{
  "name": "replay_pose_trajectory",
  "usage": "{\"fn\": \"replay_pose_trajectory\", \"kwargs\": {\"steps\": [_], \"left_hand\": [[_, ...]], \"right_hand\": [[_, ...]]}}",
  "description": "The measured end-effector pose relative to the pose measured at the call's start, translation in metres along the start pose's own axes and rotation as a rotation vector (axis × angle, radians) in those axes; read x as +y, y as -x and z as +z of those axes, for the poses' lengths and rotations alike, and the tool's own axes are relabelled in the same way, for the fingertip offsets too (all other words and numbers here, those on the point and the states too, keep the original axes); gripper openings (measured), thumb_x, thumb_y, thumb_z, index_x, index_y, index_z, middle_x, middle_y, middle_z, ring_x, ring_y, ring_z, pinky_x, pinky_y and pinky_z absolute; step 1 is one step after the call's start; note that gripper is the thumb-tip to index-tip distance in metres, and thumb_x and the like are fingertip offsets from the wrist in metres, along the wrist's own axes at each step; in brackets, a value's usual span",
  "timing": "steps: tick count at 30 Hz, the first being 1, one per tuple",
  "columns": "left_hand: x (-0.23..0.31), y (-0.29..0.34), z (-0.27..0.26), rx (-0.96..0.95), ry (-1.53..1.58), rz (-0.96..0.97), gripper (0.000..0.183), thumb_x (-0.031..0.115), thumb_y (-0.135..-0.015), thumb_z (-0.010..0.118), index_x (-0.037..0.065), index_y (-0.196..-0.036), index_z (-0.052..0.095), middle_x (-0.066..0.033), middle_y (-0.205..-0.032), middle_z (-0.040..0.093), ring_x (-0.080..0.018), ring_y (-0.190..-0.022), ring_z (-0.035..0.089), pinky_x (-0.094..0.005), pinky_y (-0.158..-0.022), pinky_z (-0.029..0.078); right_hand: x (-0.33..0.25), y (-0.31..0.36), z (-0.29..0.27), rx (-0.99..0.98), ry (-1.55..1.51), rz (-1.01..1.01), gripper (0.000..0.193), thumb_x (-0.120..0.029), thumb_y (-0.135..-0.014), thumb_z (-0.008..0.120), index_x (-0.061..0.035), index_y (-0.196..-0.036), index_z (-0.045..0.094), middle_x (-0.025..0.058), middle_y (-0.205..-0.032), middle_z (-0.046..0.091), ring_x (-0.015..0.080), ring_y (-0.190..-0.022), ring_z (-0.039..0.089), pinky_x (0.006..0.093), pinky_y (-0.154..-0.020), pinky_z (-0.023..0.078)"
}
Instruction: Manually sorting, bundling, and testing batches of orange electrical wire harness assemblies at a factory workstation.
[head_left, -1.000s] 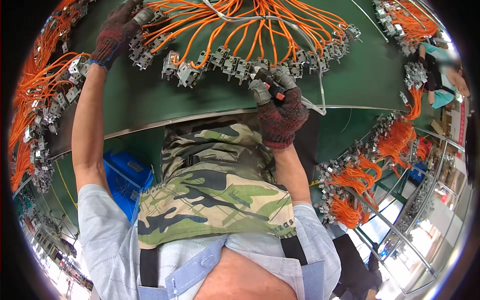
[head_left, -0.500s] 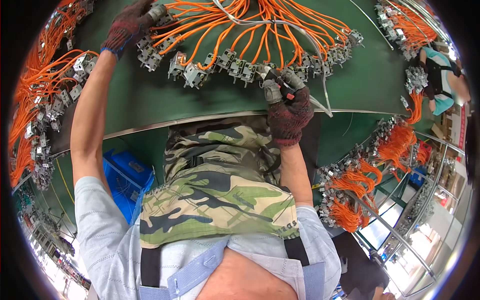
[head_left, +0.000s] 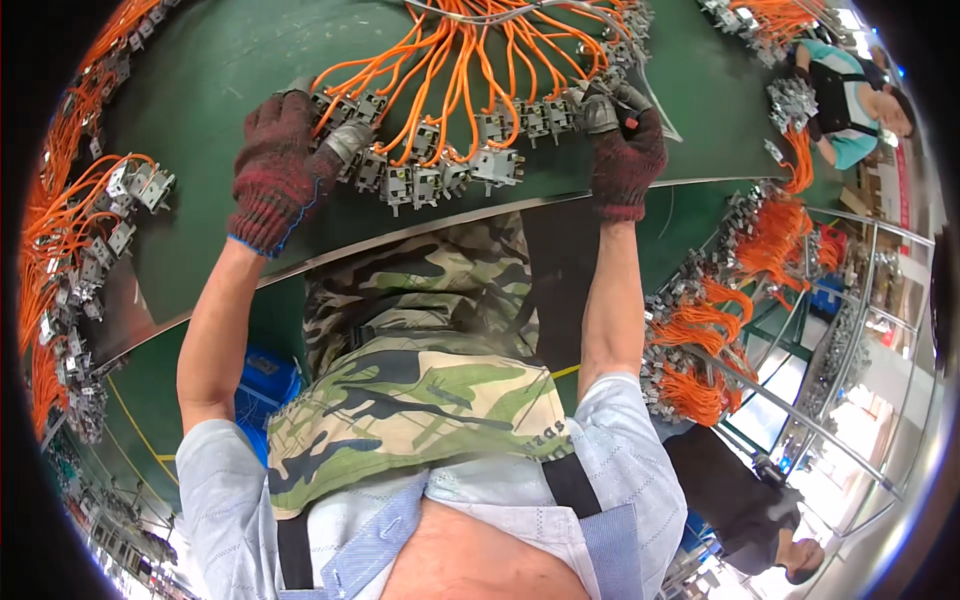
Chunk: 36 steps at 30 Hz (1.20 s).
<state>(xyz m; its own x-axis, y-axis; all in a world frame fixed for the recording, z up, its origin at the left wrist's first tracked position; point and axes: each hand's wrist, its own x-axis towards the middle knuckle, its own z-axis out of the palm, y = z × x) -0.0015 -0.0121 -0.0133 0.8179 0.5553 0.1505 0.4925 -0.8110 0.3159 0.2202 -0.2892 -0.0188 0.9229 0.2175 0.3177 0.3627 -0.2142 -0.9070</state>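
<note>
On the green worktop [head_left: 220,55], a fan of orange cables [head_left: 465,85] ends in several small silver box-shaped metal parts [head_left: 497,168]. My left hand [head_left: 275,170], in a dark red knit glove with grey-wrapped fingertips, is at the left end of the row. Its thumb and forefinger close round a metal part [head_left: 338,108] there. At the right end is my right hand [head_left: 628,160], gloved alike, its fingers curled round a small black hand tool [head_left: 628,98] with a red patch. The tool's tip is hidden among the parts and fingers.
More orange cables with metal parts [head_left: 125,190] hang along the left edge, and others lie on racks [head_left: 720,310] at the right. A blue bin [head_left: 265,385] stands below the table. One co-worker [head_left: 850,100] is at the far right, another [head_left: 735,490] at the lower right.
My left hand has come nearer and rightward onto the row's left end. My right hand has moved right and farther off, still with the tool. Metal parts have shifted in view.
</note>
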Motion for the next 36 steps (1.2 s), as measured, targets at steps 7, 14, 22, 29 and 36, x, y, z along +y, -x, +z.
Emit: {"fn": "replay_pose_trajectory", "kwargs": {"steps": [7, 14, 22, 29, 36], "left_hand": [[0.087, 0.026, -0.031, 0.185, 0.075, 0.320, 0.073, 0.045, -0.082, 0.080, 0.007, -0.139, 0.059, -0.0195, -0.118, 0.064, -0.0418, -0.114, 0.058, -0.0518, -0.100, 0.046], [0.128, 0.026, 0.024, 0.128, 0.051, 0.608, 0.058, 0.031, -0.072, 0.080, 0.007, -0.123, 0.067, -0.0126, -0.112, 0.062, -0.0338, -0.108, 0.058, -0.0528, -0.099, 0.045], [0.134, 0.021, 0.030, 0.198, 0.006, 0.679, 0.034, 0.024, -0.080, 0.063, 0.010, -0.111, 0.070, -0.0115, -0.108, 0.067, -0.0324, -0.113, 0.061, -0.0576, -0.104, 0.043], [0.128, 0.010, 0.007, -0.021, 0.053, 0.679, 0.042, 0.025, -0.076, 0.076, 0.009, -0.115, 0.069, -0.0119, -0.105, 0.070, -0.0340, -0.113, 0.063, -0.0577, -0.111, 0.038], [0.109, 0.002, -0.011, -0.016, 0.157, 0.635, 0.042, 0.025, -0.076, 0.081, 0.012, -0.113, 0.068, -0.0098, -0.107, 0.071, -0.0338, -0.120, 0.063, -0.0602, -0.116, 0.033]], "right_hand": [[-0.016, 0.031, -0.013, -0.067, -0.436, 0.088, 0.031, -0.007, -0.093, 0.077, 0.0026, -0.120, 0.064, 0.0132, -0.102, 0.076, 0.0171, -0.089, 0.071, 0.0314, -0.078, 0.060], [-0.006, 0.033, -0.015, -0.116, -0.060, 0.062, 0.029, -0.010, -0.092, 0.078, 0.0006, -0.118, 0.068, 0.0085, -0.104, 0.076, 0.0144, -0.093, 0.072, 0.0300, -0.082, 0.060], [-0.027, 0.029, -0.011, -0.179, 0.211, -0.102, 0.028, -0.010, -0.088, 0.081, -0.0031, -0.114, 0.072, 0.0079, -0.100, 0.077, 0.0125, -0.089, 0.073, 0.0296, -0.081, 0.059], [-0.018, 0.026, -0.013, -0.171, 0.259, -0.202, 0.027, -0.012, -0.087, 0.081, -0.0047, -0.112, 0.074, 0.0083, -0.094, 0.078, 0.0139, -0.086, 0.073, 0.0296, -0.079, 0.058], [-0.027, 0.029, -0.014, -0.165, 0.209, -0.140, 0.028, -0.008, -0.088, 0.081, -0.0023, -0.115, 0.074, 0.0084, -0.102, 0.077, 0.0151, -0.087, 0.074, 0.0299, -0.079, 0.059]]}}
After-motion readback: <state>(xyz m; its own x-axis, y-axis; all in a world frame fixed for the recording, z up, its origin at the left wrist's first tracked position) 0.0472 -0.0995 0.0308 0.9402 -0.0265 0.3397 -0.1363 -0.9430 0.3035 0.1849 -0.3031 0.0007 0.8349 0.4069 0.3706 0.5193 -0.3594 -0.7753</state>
